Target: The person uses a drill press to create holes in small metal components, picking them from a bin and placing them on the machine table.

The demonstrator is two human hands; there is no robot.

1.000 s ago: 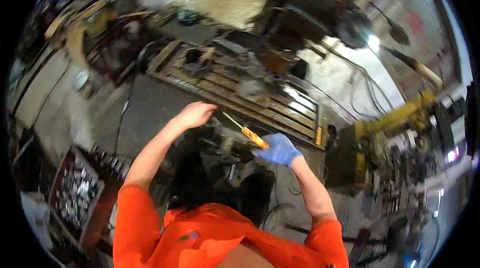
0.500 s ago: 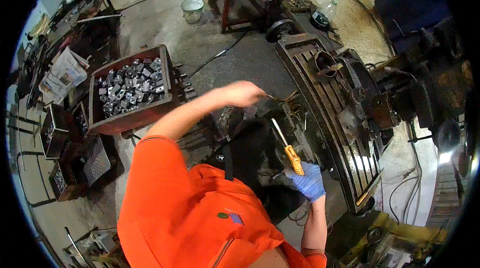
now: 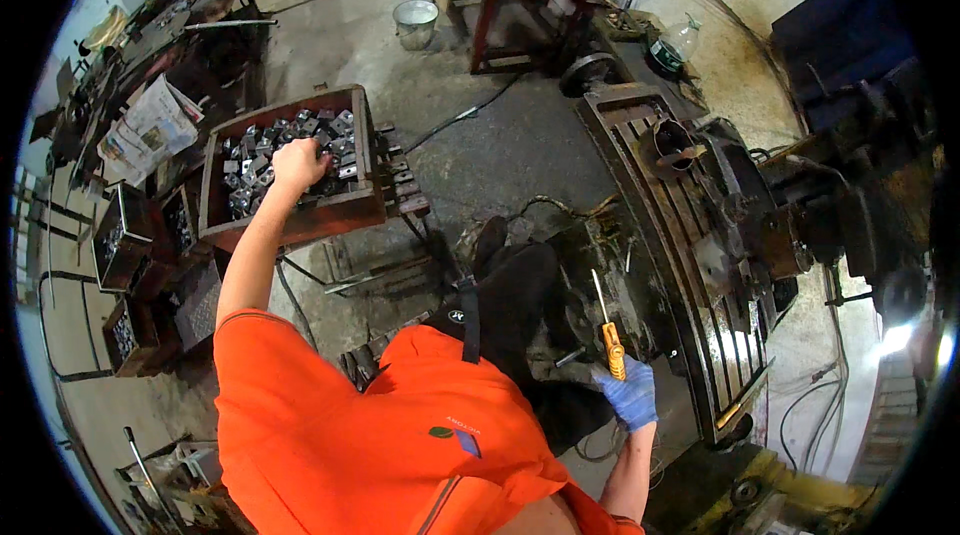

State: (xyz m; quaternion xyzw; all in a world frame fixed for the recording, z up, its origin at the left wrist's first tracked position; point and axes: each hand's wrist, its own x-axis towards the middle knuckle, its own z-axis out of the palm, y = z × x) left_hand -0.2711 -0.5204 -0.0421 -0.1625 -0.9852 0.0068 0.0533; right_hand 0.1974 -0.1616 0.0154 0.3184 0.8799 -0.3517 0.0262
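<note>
My left hand [image 3: 298,165], bare, is down on the pile of small metal blocks [image 3: 262,147] inside a rusty brown box [image 3: 290,227]. Its fingers are curled against the blocks, and whatever may be between them is hidden. In a blue glove, my right hand [image 3: 629,395] grips a yellow-handled screwdriver [image 3: 613,345] low on the right. The thin metal shaft points up and away from me. Between my right hand and the dark slotted machine table [image 3: 655,225] there is a small gap.
Smaller bins of parts [image 3: 130,235] stand left of the box, by a folded newspaper [image 3: 150,130]. A bucket [image 3: 415,23] is on the floor beyond. Dark machine parts [image 3: 790,235] rise at the right, and a cable [image 3: 470,113] crosses the floor.
My left hand has swung left from near the machine to the box of metal blocks. My right hand still holds the screwdriver, its shaft now more upright. The view has shifted slightly.
</note>
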